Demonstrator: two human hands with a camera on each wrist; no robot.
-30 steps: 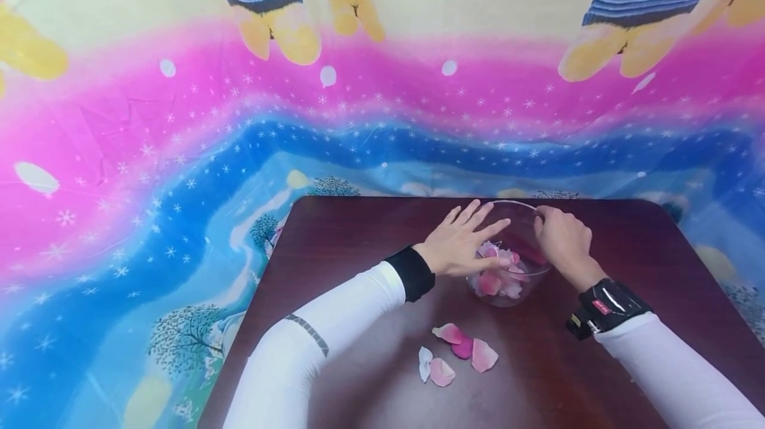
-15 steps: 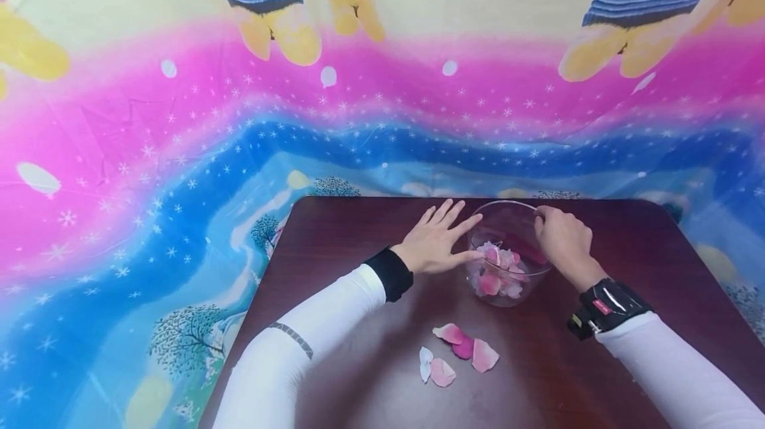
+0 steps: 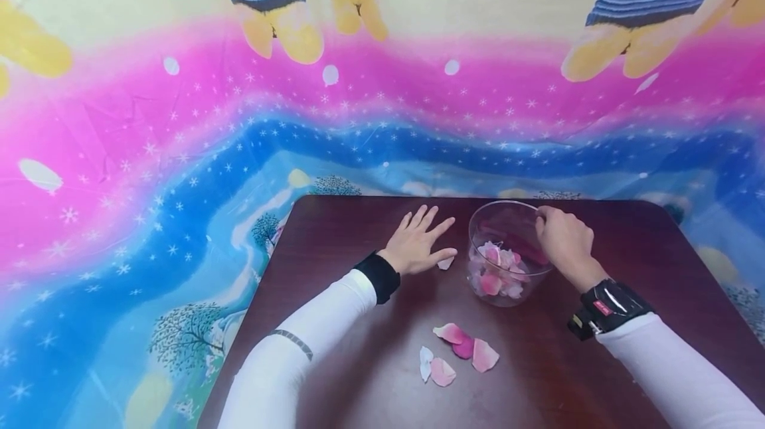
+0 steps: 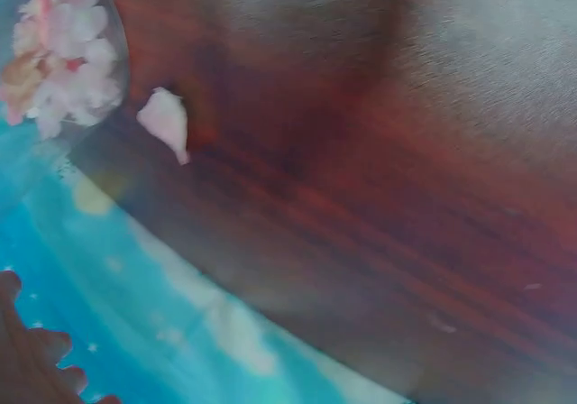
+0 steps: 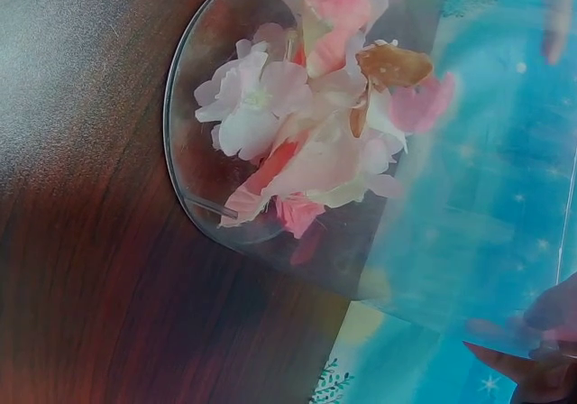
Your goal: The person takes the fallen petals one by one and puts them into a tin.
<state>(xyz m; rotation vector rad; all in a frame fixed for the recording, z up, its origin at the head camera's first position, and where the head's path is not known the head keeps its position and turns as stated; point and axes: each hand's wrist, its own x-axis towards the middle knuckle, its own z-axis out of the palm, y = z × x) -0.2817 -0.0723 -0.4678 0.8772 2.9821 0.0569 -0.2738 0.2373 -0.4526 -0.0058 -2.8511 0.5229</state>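
Observation:
A clear glass bowl [image 3: 510, 220] stands upright toward the far side of the table, with pink and white petals [image 3: 499, 271] heaped in its bottom. My right hand [image 3: 564, 243] grips the bowl's right rim; in the right wrist view its fingers [image 5: 541, 381] pinch the glass edge. Left of the bowl, my left hand [image 3: 417, 243] hovers over the table with its fingers spread, holding nothing. By its thumb lies a single pale petal [image 3: 445, 263], whole in the left wrist view as a pinkish-white petal [image 4: 167, 120] beside the bowl. Some blossoms in the bowl look like whole flowers [image 5: 254, 99].
Several loose petals, among them a light pink petal [image 3: 443, 372], lie on the dark brown table [image 3: 526, 376] in front of the bowl. Behind the table hangs a patterned cloth [image 3: 382, 97] in pink, blue and cream.
My left hand has drawn away leftward from over the bowl, and the pale petal by its thumb has come into view. The right hand keeps its hold on the rim.

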